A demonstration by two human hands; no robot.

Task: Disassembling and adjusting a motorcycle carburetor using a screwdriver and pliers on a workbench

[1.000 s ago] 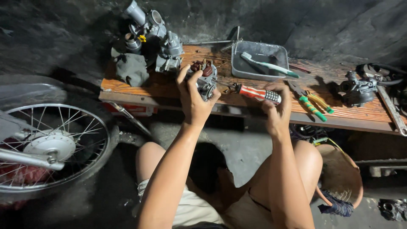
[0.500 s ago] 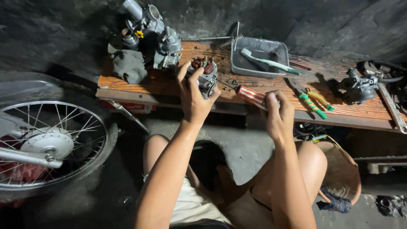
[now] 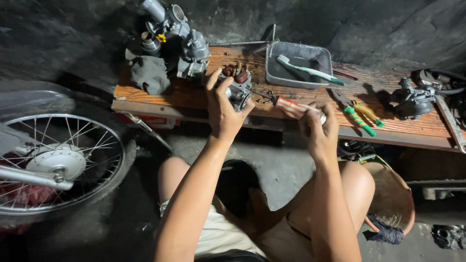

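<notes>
Wheel: a spoked wheel [image 3: 56, 162] stands at far left, beside the wooden bench [image 3: 165, 94].
Left hand: the left hand [image 3: 224, 109] grips a small carburetor [image 3: 236, 86] above the bench's near edge.
Right hand: the right hand [image 3: 318, 128] clasps a red-handled screwdriver [image 3: 291, 106], its tip at the carburetor.
Tray: a grey tray [image 3: 298, 65] holds a toothbrush [image 3: 310, 72] on the far side.
Pliers: green-handled pliers [image 3: 357, 112] lie right of the hands.

Motorcycle repair workshop: carburetors [image 3: 170, 34], pliers [image 3: 357, 112], wheel [image 3: 58, 160]
</notes>
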